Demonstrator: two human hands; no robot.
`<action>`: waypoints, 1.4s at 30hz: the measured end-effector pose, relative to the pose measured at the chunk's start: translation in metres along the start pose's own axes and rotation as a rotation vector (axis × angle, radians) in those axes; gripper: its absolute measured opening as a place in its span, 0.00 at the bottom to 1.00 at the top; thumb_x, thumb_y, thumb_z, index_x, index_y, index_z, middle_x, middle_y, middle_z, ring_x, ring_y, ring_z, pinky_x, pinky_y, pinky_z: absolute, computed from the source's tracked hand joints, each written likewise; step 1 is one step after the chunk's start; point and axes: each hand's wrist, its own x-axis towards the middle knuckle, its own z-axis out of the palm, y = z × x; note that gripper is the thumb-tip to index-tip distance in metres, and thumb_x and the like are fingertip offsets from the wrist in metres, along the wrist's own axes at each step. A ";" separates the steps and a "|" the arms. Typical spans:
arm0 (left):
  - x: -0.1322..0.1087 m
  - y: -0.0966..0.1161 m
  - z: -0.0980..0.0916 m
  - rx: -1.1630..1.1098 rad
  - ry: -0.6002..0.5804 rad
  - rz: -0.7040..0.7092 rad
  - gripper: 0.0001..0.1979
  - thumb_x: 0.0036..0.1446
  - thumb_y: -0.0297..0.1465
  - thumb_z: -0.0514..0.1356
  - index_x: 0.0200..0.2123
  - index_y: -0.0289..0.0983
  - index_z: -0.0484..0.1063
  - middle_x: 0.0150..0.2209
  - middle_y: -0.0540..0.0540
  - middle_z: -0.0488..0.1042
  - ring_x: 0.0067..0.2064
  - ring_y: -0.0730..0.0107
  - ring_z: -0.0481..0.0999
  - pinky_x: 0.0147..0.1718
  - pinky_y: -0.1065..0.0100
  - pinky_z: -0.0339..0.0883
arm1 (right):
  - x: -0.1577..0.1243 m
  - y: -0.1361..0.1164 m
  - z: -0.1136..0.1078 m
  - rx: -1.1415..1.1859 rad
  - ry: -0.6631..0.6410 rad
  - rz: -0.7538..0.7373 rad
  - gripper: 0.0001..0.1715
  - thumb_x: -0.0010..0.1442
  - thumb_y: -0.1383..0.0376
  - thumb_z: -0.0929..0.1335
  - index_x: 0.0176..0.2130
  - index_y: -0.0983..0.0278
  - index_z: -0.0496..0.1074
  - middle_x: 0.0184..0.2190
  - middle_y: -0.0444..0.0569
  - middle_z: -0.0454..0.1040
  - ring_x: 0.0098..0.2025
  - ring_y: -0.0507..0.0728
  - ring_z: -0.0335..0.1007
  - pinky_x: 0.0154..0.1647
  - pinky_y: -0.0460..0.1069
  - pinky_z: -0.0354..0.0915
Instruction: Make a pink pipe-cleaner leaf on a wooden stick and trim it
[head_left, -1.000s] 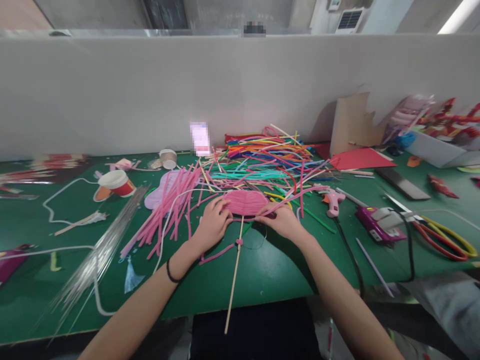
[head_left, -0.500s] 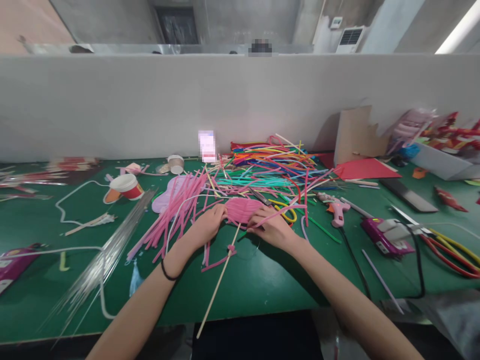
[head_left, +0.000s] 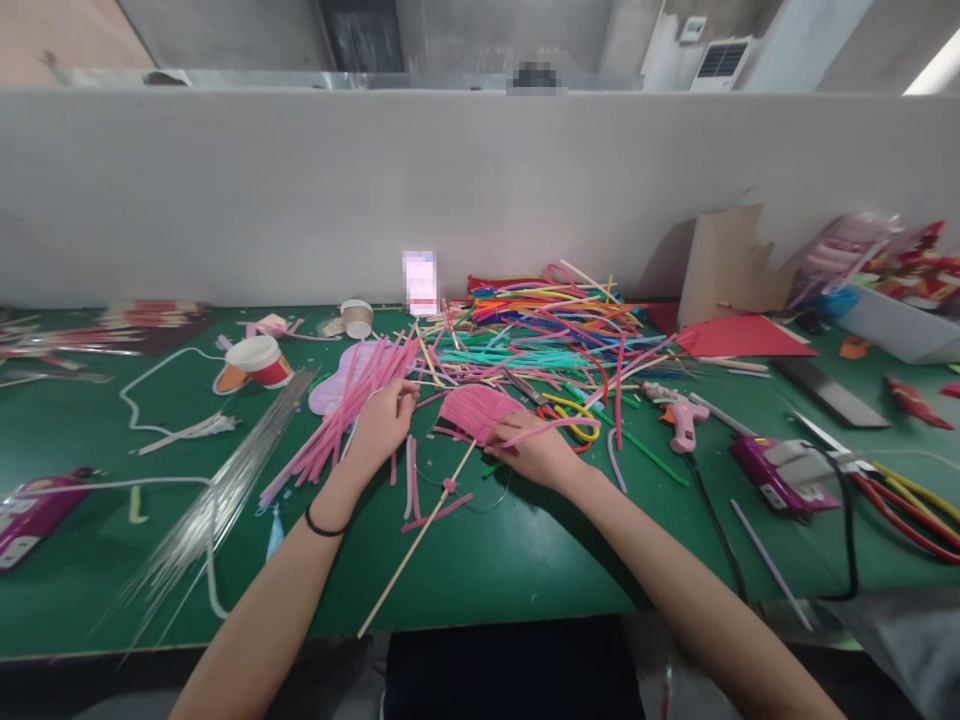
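The pink ribbed piece (head_left: pixel 472 408) is gripped at its lower right by the right hand (head_left: pixel 529 447), mid-surface (head_left: pixel 487 580), a wooden stick (head_left: pixel 405 560) slanting below. The left hand (head_left: pixel 380 428) is curled near pink stems (head_left: pixel 364 385); whether anything is pinched cannot be told.

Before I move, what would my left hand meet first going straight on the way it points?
Your left hand would probably first meet the white cable just ahead; depth is unclear, and they may already touch.
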 end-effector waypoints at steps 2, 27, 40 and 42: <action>-0.001 0.003 -0.004 -0.044 -0.060 0.031 0.10 0.61 0.34 0.52 0.40 0.38 0.70 0.37 0.46 0.77 0.38 0.64 0.76 0.40 0.63 0.69 | -0.003 0.000 0.002 -0.008 0.013 0.010 0.06 0.62 0.63 0.67 0.36 0.62 0.74 0.34 0.50 0.76 0.40 0.56 0.71 0.43 0.51 0.66; -0.007 0.013 0.005 -0.023 -0.226 0.270 0.11 0.63 0.35 0.52 0.37 0.38 0.72 0.51 0.40 0.76 0.49 0.58 0.76 0.48 0.57 0.68 | -0.006 -0.004 0.003 -0.024 0.003 0.015 0.10 0.64 0.63 0.65 0.43 0.62 0.74 0.42 0.50 0.76 0.46 0.56 0.70 0.49 0.51 0.65; -0.009 0.020 0.002 0.174 -0.276 0.170 0.13 0.66 0.38 0.45 0.40 0.39 0.65 0.30 0.46 0.77 0.30 0.58 0.77 0.29 0.64 0.64 | 0.003 0.005 0.017 -0.192 0.022 -0.077 0.13 0.66 0.66 0.64 0.46 0.58 0.76 0.36 0.49 0.75 0.41 0.56 0.69 0.42 0.50 0.64; -0.010 0.021 0.003 0.234 -0.261 0.167 0.14 0.67 0.38 0.44 0.41 0.39 0.65 0.30 0.45 0.77 0.30 0.58 0.77 0.29 0.65 0.64 | 0.005 0.005 0.018 -0.215 0.020 -0.091 0.12 0.65 0.65 0.65 0.45 0.59 0.76 0.35 0.50 0.74 0.40 0.56 0.68 0.42 0.51 0.63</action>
